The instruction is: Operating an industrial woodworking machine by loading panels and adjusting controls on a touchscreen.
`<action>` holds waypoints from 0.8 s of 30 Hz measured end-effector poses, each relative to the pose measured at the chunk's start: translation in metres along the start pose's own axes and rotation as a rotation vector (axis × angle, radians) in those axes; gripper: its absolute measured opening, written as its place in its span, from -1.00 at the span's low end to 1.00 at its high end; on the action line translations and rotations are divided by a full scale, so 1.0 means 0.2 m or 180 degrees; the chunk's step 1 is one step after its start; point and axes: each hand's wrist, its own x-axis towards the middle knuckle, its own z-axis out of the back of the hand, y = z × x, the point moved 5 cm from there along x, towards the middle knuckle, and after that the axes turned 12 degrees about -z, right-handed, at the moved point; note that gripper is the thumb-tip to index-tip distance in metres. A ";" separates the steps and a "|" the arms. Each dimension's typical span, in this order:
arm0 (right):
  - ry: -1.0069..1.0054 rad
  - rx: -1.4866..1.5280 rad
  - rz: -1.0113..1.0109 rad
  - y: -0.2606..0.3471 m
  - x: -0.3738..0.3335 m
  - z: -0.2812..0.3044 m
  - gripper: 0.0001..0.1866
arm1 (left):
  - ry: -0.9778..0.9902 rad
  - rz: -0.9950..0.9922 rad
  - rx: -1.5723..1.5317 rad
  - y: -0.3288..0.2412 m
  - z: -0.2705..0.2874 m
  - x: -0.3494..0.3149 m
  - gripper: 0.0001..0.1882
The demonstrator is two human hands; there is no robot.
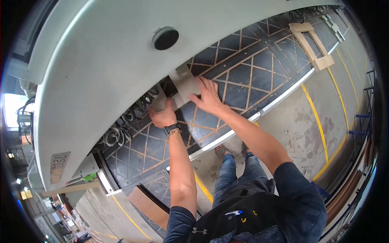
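A pale, flat board frame [184,84] with a dark rectangular opening lies on the black machine bed, partly hidden under the big light-grey machine cover. My left hand [163,116] grips its near left corner, thumb on top and fingers curled at the edge. At its right side is my right hand [208,95], with the thumb over the board and the fingers along the outer edge. On the left wrist are a dark watch and a bracelet. The frame's far part cannot be seen.
The grey cover [109,69] with a round black knob [165,38] arches over the bed. Coiled black hoses [137,107] hang beneath it. Another wooden frame [312,46] sits at the bed's far right. A brown board [149,205] leans near the left end. Yellow lines mark the floor.
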 end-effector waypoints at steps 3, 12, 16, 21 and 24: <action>-0.0052 0.0194 -0.0070 -0.05 -0.20 0.14 -0.24 | 0.0192 0.0103 0.0002 -0.08 0.00 0.00 0.02; 0.0066 0.0441 -0.0131 -0.16 -0.57 0.38 -0.40 | 0.0606 0.0140 -0.0304 -0.11 -0.01 0.02 0.11; -0.0087 0.0523 -0.0163 -0.21 -0.64 0.54 -0.42 | 0.0976 -0.1629 0.0153 -0.24 -0.06 -0.11 0.13; -0.0122 0.0720 -0.0310 -0.20 -0.84 0.67 -0.44 | 0.1009 -0.2956 0.0220 -0.17 -0.13 -0.16 -0.27; -0.0069 0.0886 -0.0330 -0.25 -0.86 0.73 -0.41 | 0.0940 -0.2976 0.0277 -0.12 -0.10 -0.16 -0.32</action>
